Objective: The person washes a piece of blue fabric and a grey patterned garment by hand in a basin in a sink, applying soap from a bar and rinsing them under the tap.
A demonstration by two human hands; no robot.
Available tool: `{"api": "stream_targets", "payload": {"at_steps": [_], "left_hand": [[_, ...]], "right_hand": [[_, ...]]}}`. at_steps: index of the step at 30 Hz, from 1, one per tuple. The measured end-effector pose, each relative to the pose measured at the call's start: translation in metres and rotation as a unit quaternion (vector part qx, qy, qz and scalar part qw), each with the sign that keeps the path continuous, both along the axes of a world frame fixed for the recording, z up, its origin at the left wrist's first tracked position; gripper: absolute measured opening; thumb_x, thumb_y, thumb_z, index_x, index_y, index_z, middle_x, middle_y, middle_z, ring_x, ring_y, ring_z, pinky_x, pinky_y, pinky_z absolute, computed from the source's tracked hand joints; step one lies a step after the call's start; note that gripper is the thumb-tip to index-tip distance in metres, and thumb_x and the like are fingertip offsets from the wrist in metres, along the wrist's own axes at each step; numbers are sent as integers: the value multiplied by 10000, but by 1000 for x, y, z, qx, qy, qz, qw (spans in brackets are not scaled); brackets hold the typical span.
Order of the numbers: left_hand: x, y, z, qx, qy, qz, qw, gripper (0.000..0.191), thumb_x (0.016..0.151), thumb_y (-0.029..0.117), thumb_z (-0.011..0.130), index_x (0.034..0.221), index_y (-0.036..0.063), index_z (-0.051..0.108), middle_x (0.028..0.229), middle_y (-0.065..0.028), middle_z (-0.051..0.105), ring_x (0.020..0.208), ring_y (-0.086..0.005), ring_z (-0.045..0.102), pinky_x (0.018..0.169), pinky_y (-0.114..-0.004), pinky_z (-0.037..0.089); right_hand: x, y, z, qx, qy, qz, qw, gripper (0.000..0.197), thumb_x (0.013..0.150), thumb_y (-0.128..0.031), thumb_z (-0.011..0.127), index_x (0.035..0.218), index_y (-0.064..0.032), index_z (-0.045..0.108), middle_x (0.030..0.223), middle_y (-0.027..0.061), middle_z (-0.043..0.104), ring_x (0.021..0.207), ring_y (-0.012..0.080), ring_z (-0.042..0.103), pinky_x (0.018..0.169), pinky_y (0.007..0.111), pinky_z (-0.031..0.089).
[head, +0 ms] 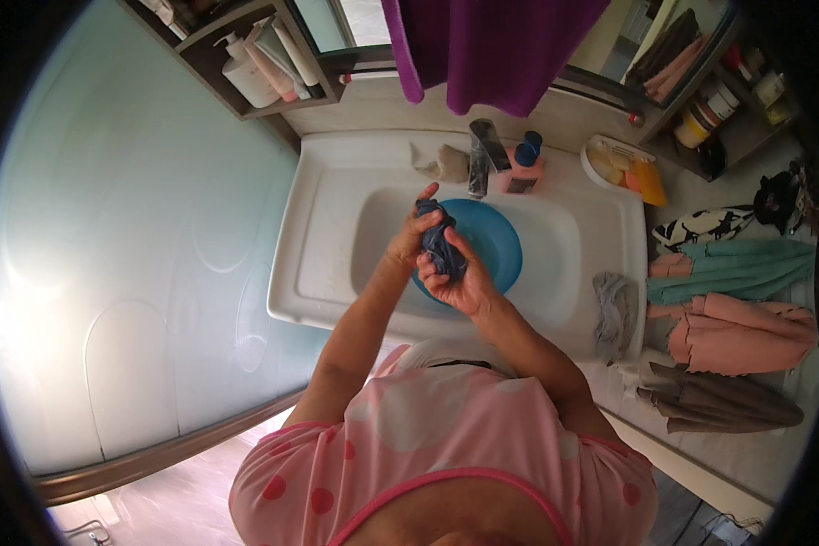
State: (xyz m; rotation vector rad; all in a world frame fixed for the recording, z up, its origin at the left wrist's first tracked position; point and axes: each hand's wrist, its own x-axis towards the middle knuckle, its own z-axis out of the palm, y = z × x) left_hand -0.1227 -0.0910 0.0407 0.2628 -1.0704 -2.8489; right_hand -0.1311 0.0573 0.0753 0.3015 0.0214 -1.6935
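A bunched dark blue wet-looking cloth (441, 246) is gripped between both hands above a blue plastic basin (508, 249). My left hand (415, 232) holds its upper end, with one finger pointing away. Around the lower end curl the fingers of my right hand (465, 278), thumb on top. The basin stands in a white washbasin (553, 239) and seems to hold water; my hands and the cloth hide part of it.
Behind the basin are a dark faucet (479, 164), a pink pump bottle (521, 174) and a beige cloth (450, 164). A grey cloth (612, 314) lies on the right rim, near a soap dish (607, 164). A purple towel (491, 54) hangs above; frosted glass (143, 259) stands left.
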Motion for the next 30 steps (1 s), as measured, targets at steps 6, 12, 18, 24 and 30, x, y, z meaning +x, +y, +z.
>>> {"api": "stream_targets", "payload": {"at_steps": [6,12,18,24,30], "left_hand": [[-11,-6,47,-410,-96,-69,904,381,669,145,781,963,36,565,792,-61,589,720,-175,590,632,-317,496],[-22,8,24,-780,-56,-15,623,324,637,215,727,871,6,647,790,-198,646,759,-332,633,716,-382,518],[-19,-36,28,-459,-222,-184,840,395,712,304,681,1002,40,628,949,-195,648,833,-346,646,778,-407,521],[0,-30,5,74,83,-251,962,581,833,436,577,1318,147,443,1421,-209,337,1178,-470,465,936,-582,422],[16,16,25,334,231,-24,914,625,872,553,485,1369,177,441,1387,-181,390,1190,-446,429,969,-549,404]], "right_hand": [[-6,-4,1,257,355,52,898,304,800,-273,685,998,-109,524,744,50,529,607,126,497,434,207,329],[-8,-32,-71,322,699,-134,625,401,719,-292,739,994,-73,547,749,70,578,661,146,578,526,319,432],[-7,-15,-6,264,369,108,885,375,747,-328,705,932,-34,562,673,40,557,534,129,542,396,222,369],[12,-22,7,-98,28,140,985,574,770,-426,679,1109,-1,495,776,55,572,585,142,564,471,214,444],[8,-30,13,-213,-155,-22,964,628,822,-311,666,1194,109,383,956,109,545,796,193,586,710,286,520]]}}
